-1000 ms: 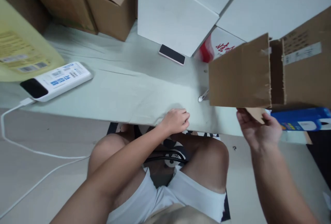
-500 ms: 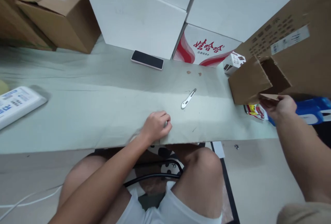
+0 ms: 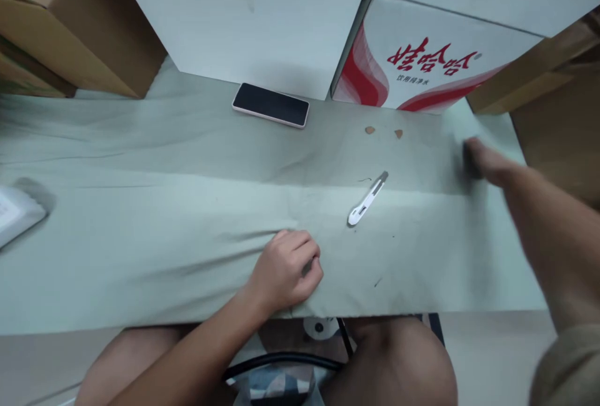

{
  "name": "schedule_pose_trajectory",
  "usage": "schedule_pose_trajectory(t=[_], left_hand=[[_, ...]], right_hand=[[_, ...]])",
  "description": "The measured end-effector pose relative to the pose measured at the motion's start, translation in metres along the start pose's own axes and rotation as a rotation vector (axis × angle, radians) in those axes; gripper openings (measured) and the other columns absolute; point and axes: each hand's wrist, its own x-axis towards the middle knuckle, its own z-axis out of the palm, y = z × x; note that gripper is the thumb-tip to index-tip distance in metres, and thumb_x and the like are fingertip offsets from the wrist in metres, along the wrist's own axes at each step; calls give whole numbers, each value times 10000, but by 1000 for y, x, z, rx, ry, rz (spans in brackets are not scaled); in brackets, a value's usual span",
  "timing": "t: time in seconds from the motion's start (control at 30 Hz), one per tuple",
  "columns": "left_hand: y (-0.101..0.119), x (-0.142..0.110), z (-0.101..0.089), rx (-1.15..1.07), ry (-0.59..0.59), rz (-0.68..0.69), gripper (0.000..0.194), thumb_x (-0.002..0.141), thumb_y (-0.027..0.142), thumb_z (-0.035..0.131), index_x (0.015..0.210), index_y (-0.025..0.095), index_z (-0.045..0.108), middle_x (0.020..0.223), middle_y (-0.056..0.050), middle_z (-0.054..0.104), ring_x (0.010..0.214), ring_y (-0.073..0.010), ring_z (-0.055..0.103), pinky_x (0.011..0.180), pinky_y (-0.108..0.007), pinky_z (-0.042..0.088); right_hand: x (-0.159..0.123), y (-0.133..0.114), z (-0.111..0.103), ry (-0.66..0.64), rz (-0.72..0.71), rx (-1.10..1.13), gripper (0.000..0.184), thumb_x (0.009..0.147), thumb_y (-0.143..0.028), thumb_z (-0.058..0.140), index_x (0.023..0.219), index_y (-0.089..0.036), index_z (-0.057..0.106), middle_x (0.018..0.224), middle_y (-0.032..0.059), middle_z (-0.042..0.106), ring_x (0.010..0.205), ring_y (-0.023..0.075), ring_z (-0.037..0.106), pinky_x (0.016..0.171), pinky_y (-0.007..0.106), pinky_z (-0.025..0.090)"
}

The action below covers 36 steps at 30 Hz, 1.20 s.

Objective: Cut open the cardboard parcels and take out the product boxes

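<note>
My left hand [image 3: 288,268] rests on the cloth-covered table near its front edge, with its fingers curled into a loose fist. I see nothing held in it. Up and to its right lies a white utility knife [image 3: 368,198], apart from the hand. My right hand [image 3: 490,161] is over the right side of the table, smeared by motion. At its fingertips is a small dark object [image 3: 470,159], too blurred to name. Two small brown scraps, one a rounded scrap [image 3: 370,130] and one a pointed scrap [image 3: 398,133], lie between the knife and the boxes behind.
A phone [image 3: 270,105] lies face up before a large white box [image 3: 253,31]. Beside that stands a white carton with red lettering [image 3: 417,59]. Brown cardboard boxes stand at the left [image 3: 103,25] and the right [image 3: 557,131]. A white package [image 3: 19,212] sits at the left edge.
My right hand has left the opened brown box at the right and moved left over the table, now with a dark thing at its fingertips. My left hand stays in a fist. The view has shifted.
</note>
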Motion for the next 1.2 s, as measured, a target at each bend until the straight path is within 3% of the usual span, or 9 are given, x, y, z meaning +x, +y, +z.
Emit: schedule_pose_trajectory(t=[0.07,0.17,0.33,0.53,0.67,0.8,0.9,0.97,1.2], left_hand=[[-1,1,2,-14,19,-8,188,880,133,479,744,193,593,723,-15,632,675,-149,567,670,-310,416],[-2,0,5,-32,57,6,171,864,139,490,746,189,604,732,-16,645,676,-148,579,665,-311,415],[2,-4,1,-29,61,6,158,844,161,507,748,191,629,744,-22,660,704,-161,616,680,-317,420],[6,-19,-26,-121,85,-95,136,841,175,532,756,195,636,772,-25,677,700,-161,609,699,-310,438],[4,-27,-45,-165,138,-151,120,844,172,542,767,198,630,810,-27,689,720,-158,611,702,-299,450],[2,-31,-63,-211,190,-187,112,849,177,550,772,199,629,826,-26,689,727,-152,607,700,-288,460],[0,-33,-74,-264,229,-227,105,846,179,563,766,196,629,840,-29,695,733,-150,607,709,-286,463],[-2,-35,-81,-287,259,-245,101,845,181,574,761,194,627,840,-31,696,733,-151,607,712,-289,466],[-15,-38,-106,-416,376,-342,124,861,194,589,738,204,591,831,-24,691,728,-148,598,686,-285,465]], right_hand=[[-14,9,27,5,-41,-63,239,967,-328,603,1109,-141,650,1497,234,560,1507,303,425,1226,579,292],[-48,24,40,-19,-100,-120,244,938,-233,613,1170,-157,618,1587,202,489,1567,310,345,1295,603,166],[-118,33,28,-106,-135,-193,380,927,-273,477,1272,-136,559,1664,279,353,1619,338,249,1304,585,141],[-212,19,38,-156,-152,-294,661,891,-413,397,1432,-46,490,1647,274,369,1609,360,247,1318,570,169],[-257,-21,50,-185,-178,-326,738,863,-499,452,1476,-89,493,1510,242,545,1448,363,481,1235,544,353],[-261,-82,68,-229,-152,-342,692,871,-615,496,1462,-256,536,1135,131,741,1088,337,688,1045,543,498],[-256,-123,84,-270,-153,-347,420,748,-501,661,1068,-233,708,786,87,688,1017,364,690,1027,571,479],[-260,-142,91,-309,-177,-308,219,647,-367,685,814,-228,656,630,43,586,906,352,690,977,565,494],[-300,-222,118,-397,-484,171,315,663,-400,523,906,-294,353,779,-44,564,628,162,550,668,364,530]])
